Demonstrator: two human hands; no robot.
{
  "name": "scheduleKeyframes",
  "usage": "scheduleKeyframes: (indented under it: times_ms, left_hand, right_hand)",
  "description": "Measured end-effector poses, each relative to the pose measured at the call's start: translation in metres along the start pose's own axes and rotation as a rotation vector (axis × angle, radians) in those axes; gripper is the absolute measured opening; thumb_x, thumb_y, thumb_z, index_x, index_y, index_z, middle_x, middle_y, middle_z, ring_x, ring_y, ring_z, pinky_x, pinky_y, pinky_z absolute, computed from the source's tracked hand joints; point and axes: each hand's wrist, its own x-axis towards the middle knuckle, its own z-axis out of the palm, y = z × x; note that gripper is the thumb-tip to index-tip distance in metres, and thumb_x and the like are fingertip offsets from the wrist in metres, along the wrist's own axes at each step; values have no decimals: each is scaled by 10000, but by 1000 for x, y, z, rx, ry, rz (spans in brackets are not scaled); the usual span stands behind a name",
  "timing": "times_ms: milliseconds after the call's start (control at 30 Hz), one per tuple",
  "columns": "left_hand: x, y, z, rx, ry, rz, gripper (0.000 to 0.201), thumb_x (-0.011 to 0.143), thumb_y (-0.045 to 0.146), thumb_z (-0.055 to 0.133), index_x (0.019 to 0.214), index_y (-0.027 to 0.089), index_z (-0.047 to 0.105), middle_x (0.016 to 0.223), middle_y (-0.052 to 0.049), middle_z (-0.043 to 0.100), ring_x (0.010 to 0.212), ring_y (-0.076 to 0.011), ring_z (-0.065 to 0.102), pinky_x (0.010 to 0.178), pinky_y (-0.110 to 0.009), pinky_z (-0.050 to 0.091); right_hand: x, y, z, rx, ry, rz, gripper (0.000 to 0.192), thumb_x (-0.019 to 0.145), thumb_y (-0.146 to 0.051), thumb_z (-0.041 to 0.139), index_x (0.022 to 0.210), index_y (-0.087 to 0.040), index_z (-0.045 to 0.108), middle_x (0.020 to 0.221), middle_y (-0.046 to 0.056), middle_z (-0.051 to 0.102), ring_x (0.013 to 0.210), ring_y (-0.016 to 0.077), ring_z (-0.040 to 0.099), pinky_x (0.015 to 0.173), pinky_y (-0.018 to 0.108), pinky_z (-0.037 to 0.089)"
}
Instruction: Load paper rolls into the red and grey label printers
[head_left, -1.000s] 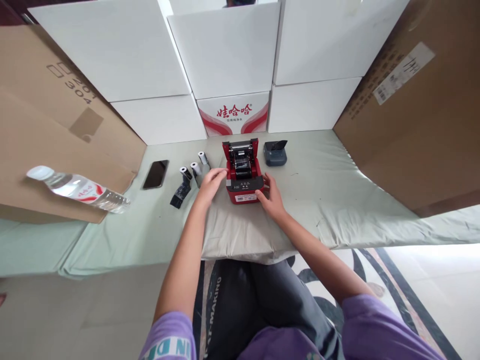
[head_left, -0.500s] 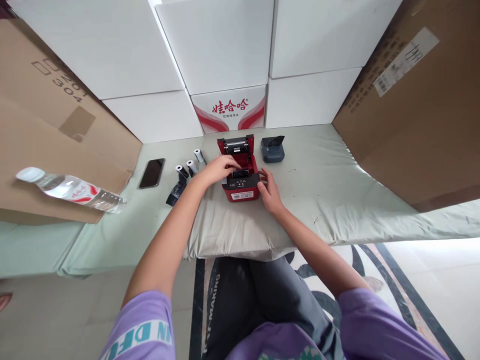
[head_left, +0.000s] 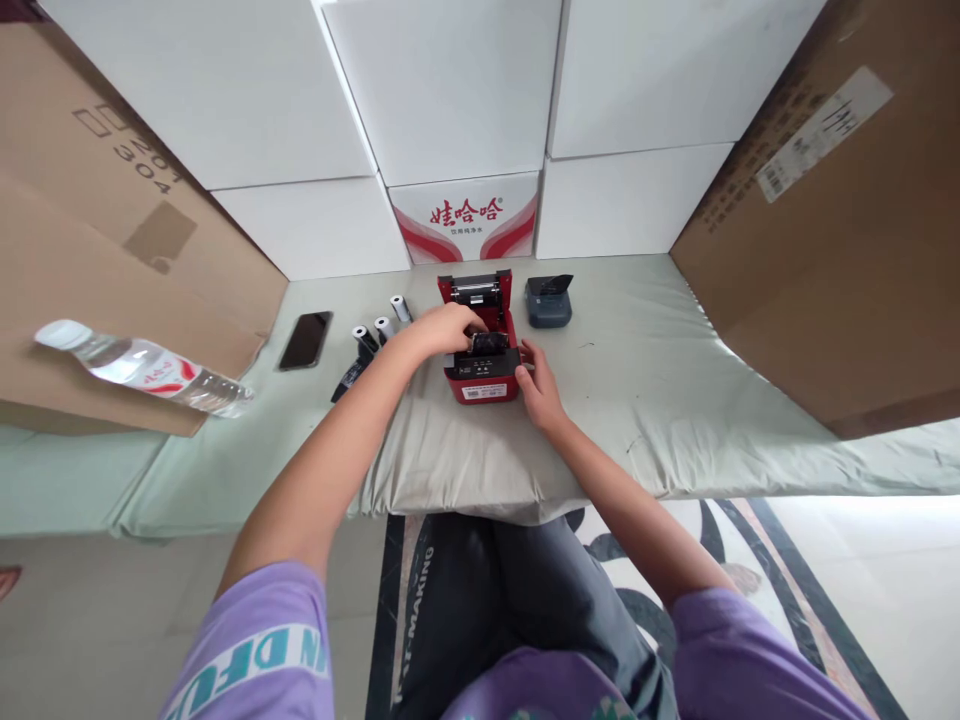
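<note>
A red and black receipt printer (head_left: 481,391) stands on the cloth-covered surface, its lid (head_left: 475,289) tipped up and back. My left hand (head_left: 448,331) reaches over its left side, fingers closed on a black paper roll (head_left: 490,343) at the compartment's opening. Part of those fingertips is hidden behind the roll. My right hand (head_left: 538,386) grips the printer's right front side, thumb at the front corner. Left of the printer stand several small paper rolls (head_left: 385,328), partly behind my left forearm. A dark blue small device (head_left: 548,303) sits to the printer's right.
A phone (head_left: 306,341) lies on the left. Further left, a water bottle (head_left: 150,368) appears in front of a cardboard box (head_left: 135,270). Another large cardboard box (head_left: 840,230) stands at the right, and white boxes (head_left: 465,90) are stacked behind.
The black roll sits higher and shows more above the printer's front edge, with my left hand lifted slightly. My right hand stays at the printer's side. The view has shifted a little.
</note>
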Motion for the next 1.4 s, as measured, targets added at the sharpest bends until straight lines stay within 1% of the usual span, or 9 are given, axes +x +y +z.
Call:
scheduleKeyframes:
  times_ms: [233,367,467,633,800,933,1067,1233,1400]
  left_hand:
    - [-75,-11,-63,-460,291,-154,354,675,212,889,1016,191,796,1033,-66,748,1045,-282,687,982,-412,561]
    - [-107,-62,-102,-523,543,-304,342,835,148,763,1175,135,724,1066,-41,708,887,-143,655,996,-435,541]
    - [-117,-114,-113,-477,610,-451,372,825,86,761,1191,68,697,920,-12,679,811,-96,617,1027,-470,507]
    - [-111,-173,-93,-112,459,-632,423,701,155,874,1114,160,781,698,46,608,760,-136,559,1031,-420,495]
    - [-104,-190,-64,10,378,-641,293,541,184,871,824,204,798,622,27,591,792,-217,629,888,-334,504]
    - [-104,-199,-66,-15,404,-615,412,577,281,845,975,190,793,857,-33,720,828,-209,657,832,-308,517]
    - [-94,-201,-74,-10,460,-510,522,666,403,812,1140,188,765,1077,-93,767,968,-232,687,918,-328,512]
    - [-71,-182,-66,223,261,-571,340,595,365,860,919,275,812,916,-62,780,1072,-348,698,976,-424,478]
    - [-76,-171,-67,248,276,-544,290,635,296,812,922,253,808,863,-57,760,1005,-328,701,934,-408,491]
  right_hand:
    - [-1,1,0,23,-10,10,820,931,-811,439,1509,-230,424,1464,194,578,1267,333,617,1093,565,517]
    - [-1,1,1,27,9,3,834,928,-812,441,1501,-206,433,1452,208,578,1317,356,584,1115,592,497]
    - [0,0,1,13,6,2,830,931,-811,434,1495,-203,437,1440,207,581,1318,351,583,1118,583,496]
    - [0,0,1,37,20,8,816,921,-817,456,1475,-218,460,1421,194,593,1310,345,587,1114,577,501]
    - [0,1,1,17,24,-11,784,943,-789,448,1475,-213,461,1407,191,598,1329,342,576,1102,564,514]
    - [0,3,1,3,18,-21,761,955,-776,435,1482,-226,456,1419,184,588,1343,335,568,1102,550,518]
    - [0,2,1,32,25,-16,791,936,-792,459,1471,-209,463,1428,197,582,1342,345,567,1111,567,509]
    - [0,0,0,45,26,-1,787,925,-795,480,1455,-213,473,1402,192,600,1330,341,575,1117,575,503]
    - [0,-1,0,54,15,12,782,935,-781,480,1458,-199,472,1424,202,579,1363,351,549,1135,574,488]
